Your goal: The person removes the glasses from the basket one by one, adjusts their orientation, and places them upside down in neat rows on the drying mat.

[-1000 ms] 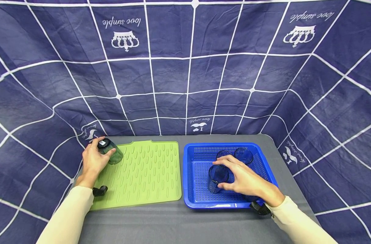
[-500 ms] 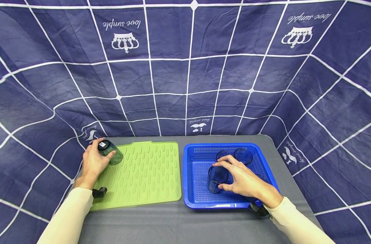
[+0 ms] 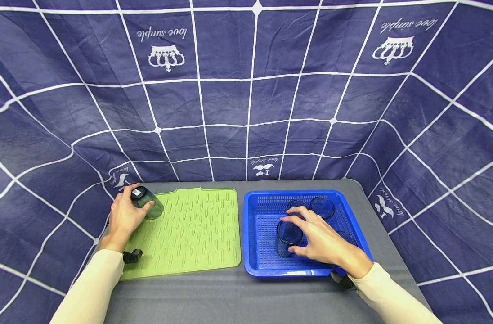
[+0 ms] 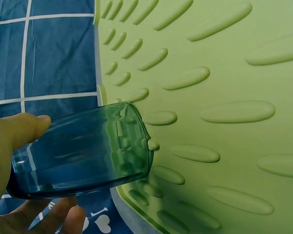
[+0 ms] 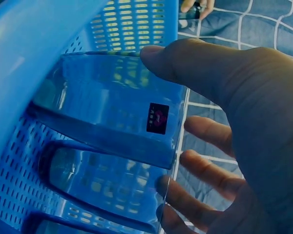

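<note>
At the mat's far left corner, my left hand (image 3: 125,215) grips a dark tinted drinking glass (image 3: 154,210), base up with a small white label on it. In the left wrist view its mouth end meets the ridged green mat (image 4: 229,141); thumb and fingers hold it near the base. Over the blue basket (image 3: 252,265), my right hand (image 3: 321,240) spans the rim of an upright blue-tinted glass (image 3: 284,249). The right wrist view has the thumb tip overlapping that rim, with fingertips just past it. A dark label (image 5: 157,118) sits on this glass.
Several more glasses stand in the basket, including a far right glass (image 3: 322,208) and one partly behind my right hand. Mat and basket lie side by side on a grey table (image 3: 181,297). A blue gridded cloth (image 3: 226,99) rises behind and along both sides.
Both hands and the glasses stay almost where they were. The right hand shifts very slightly left, and the head view drifts a little.
</note>
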The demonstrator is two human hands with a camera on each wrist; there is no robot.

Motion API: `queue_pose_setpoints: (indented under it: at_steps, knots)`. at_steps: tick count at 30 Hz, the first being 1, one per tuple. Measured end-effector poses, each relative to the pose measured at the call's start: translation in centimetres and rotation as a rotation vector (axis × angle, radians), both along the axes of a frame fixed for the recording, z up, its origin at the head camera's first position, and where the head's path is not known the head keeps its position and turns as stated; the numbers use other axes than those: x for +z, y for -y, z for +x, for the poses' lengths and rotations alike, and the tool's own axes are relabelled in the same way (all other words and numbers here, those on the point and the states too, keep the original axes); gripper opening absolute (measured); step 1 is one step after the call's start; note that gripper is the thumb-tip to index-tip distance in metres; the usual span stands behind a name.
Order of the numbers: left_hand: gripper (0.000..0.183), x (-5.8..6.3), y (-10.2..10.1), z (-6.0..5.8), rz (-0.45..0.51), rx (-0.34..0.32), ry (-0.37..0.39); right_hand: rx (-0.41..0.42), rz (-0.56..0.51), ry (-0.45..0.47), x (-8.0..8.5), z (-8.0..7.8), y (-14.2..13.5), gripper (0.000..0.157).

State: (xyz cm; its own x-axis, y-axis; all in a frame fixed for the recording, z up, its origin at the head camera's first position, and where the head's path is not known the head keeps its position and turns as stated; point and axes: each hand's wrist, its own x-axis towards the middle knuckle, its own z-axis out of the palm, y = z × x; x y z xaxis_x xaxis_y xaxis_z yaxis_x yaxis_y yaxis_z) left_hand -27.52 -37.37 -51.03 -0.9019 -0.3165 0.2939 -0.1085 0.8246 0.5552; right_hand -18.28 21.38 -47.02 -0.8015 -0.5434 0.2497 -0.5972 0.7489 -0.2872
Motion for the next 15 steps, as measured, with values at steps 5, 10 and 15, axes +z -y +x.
queue_pose_setpoints:
  at_steps: [5,10,15]
  knots:
    - [0.084,-0.16,0.22,-0.01,-0.011,-0.002,0.030,0.045,0.027,-0.015,-0.06,-0.23,0.37,0.083]
    - [0.086,-0.30,0.35,-0.03,-0.015,-0.002,0.048,0.058,0.044,-0.016,-0.23,-0.31,0.56,0.083]
    - [0.086,-0.23,0.40,-0.13,-0.024,-0.003,0.034,0.052,0.044,-0.021,-0.29,-0.37,0.63,0.082]
